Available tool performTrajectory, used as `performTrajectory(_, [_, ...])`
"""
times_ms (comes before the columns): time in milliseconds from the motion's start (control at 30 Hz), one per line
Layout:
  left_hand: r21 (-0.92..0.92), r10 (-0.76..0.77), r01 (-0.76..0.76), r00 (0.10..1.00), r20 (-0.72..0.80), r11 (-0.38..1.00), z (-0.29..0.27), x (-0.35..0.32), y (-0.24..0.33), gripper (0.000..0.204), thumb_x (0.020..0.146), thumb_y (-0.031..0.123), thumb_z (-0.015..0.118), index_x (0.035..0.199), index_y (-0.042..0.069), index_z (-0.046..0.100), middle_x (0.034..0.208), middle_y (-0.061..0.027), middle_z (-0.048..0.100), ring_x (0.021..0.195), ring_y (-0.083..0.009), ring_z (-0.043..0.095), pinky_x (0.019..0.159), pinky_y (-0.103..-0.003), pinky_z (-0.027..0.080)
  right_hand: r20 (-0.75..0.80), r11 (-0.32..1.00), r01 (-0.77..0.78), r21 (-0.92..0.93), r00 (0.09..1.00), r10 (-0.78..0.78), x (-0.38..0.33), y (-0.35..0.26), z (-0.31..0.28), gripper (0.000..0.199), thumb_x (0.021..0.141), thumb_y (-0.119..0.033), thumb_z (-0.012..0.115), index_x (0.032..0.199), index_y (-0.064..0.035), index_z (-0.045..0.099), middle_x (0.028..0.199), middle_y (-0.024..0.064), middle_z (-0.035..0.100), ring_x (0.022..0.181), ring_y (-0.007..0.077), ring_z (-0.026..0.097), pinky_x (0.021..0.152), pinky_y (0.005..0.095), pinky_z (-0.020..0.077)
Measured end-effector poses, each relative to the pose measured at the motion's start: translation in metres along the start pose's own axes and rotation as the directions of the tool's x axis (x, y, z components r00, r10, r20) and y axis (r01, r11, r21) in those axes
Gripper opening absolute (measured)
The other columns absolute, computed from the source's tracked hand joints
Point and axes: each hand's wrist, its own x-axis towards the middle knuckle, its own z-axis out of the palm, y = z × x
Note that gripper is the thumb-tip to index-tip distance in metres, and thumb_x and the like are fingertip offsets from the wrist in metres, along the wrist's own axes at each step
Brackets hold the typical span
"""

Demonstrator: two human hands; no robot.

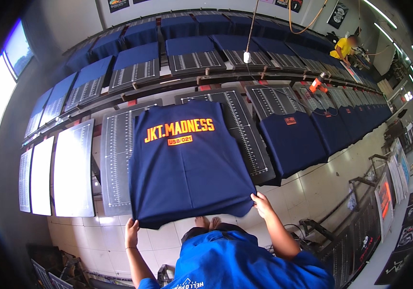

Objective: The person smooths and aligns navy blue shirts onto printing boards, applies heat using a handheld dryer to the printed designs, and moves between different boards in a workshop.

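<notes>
A navy shirt (187,168) with orange lettering on its upper part is spread flat in front of me. Its upper end lies across two dark printing boards (115,159) marked with white rulers, while the lower end reaches past their near edge toward my body. At the lower left corner my left hand (132,232) is closed on the fabric. My right hand (262,205) pinches the opposite lower corner. Between the hands the hem hangs slightly slack.
More navy shirts (290,144) cover boards to the right and on the far row. An orange heat gun (318,83) stands on the right boards, its cable trailing. A cord with a white fitting (247,58) hangs overhead. A co-worker in yellow (343,49) leans over the far right boards.
</notes>
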Motion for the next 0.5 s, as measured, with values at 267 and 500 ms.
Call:
performTrajectory(267, [0.438,0.353,-0.190,0.877,-0.326,0.879,0.040,0.003,-0.023,0.021,0.090,0.015,0.059,0.104,0.000,0.058,0.095,-0.0106,0.064,0.085,-0.0175,0.060,0.076,-0.033,0.048,-0.589,0.952,-0.222,-0.208,0.806,0.059,0.057,0.039,-0.103,0.069,0.075,-0.033,0.076,0.127,-0.0017,0.042,0.117,0.0141,0.054,0.109,0.0266,0.053,0.089,0.0391,0.0434])
performTrajectory(500, [0.188,0.455,-0.447,0.891,0.004,0.874,0.265,-0.031,0.098,0.011,0.093,0.008,0.054,0.090,-0.003,0.057,0.079,-0.0055,0.061,0.075,-0.0106,0.058,0.069,-0.025,0.047,-0.623,0.683,-0.185,-0.707,0.621,-0.476,0.126,0.043,-0.161,0.067,0.072,-0.032,0.076,0.119,0.0074,0.049,0.119,0.0316,0.049,0.111,0.0435,0.049,0.093,0.0442,0.0416])
